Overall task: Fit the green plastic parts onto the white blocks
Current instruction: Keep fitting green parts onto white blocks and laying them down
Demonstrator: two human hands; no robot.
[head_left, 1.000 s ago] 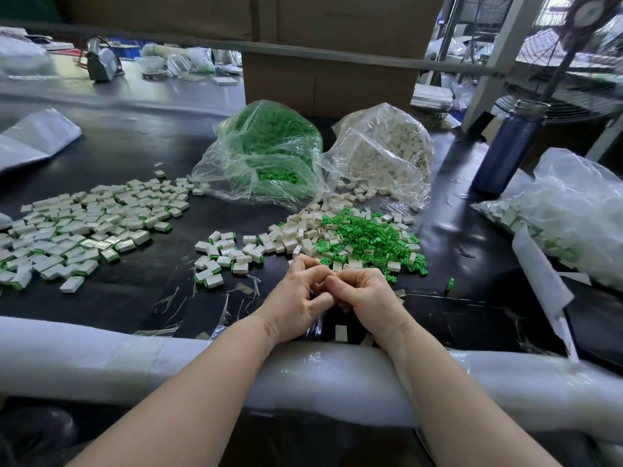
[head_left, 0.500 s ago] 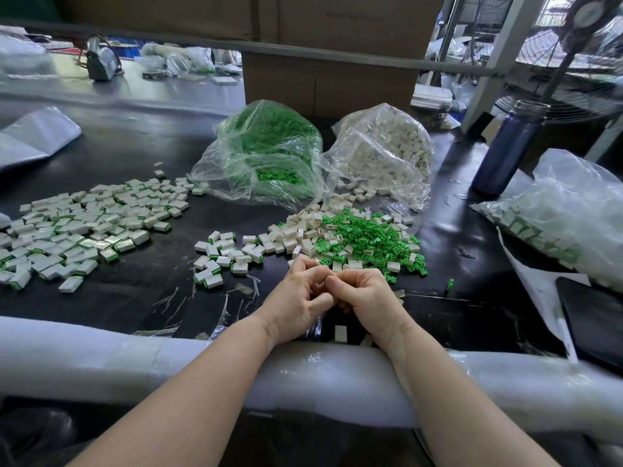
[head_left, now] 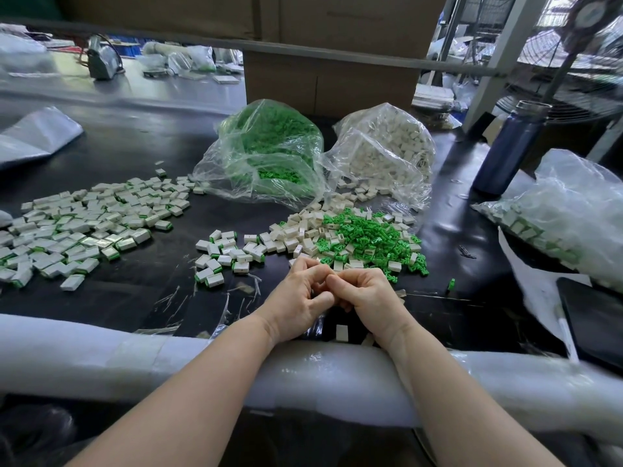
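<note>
From the head camera, the left hand and right hand meet knuckle to knuckle over the black table, fingers curled inward and fingertips pressed together; whatever they pinch is hidden, so I cannot tell what they grip. Just beyond the fingertips lies a loose heap of green parts mixed with white blocks. Farther beyond, a clear bag of green parts slumps open beside a clear bag of white blocks, the two bags touching. Left of the fingers, a small cluster of fitted blocks lies near, and a wide spread of them farther left. One white block lies under the wrists. Far right, another clear bag holds white-and-green pieces, behind it a blue bottle.
</note>
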